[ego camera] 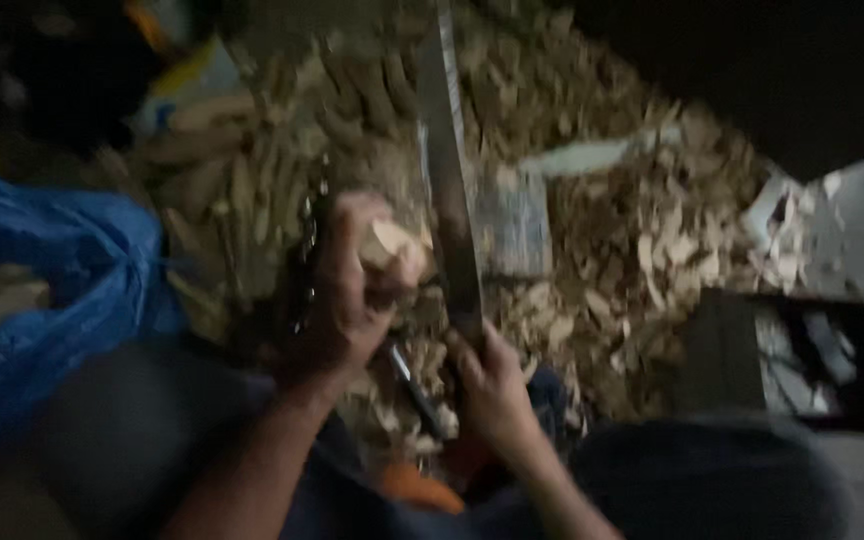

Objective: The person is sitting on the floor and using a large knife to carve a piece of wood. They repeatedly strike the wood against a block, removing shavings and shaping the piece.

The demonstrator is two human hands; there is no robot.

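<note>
- Nearest the camera are the person's knees in dark cloth, with something orange [420, 490] low between them; the frame is dim and blurred.
- The right hand [492, 385] is wrapped tight around the handle of a long knife [449, 190], whose blade points away, up over the pile.
- The left hand [347, 290] is closed on a pale chunk [390, 243], held just beside the blade; whether they touch I cannot tell.
- The chunk looks light, stiff and dry. It is likely best held at its far end, fingers kept off the edge side.
- The knife looks heavy and rigid, to be held only by the handle.
- Beyond lies a heap of pale pieces [602, 250].
- A blue bag [52, 270] sits at the left, a dark crate [802, 355] at the right.
</note>
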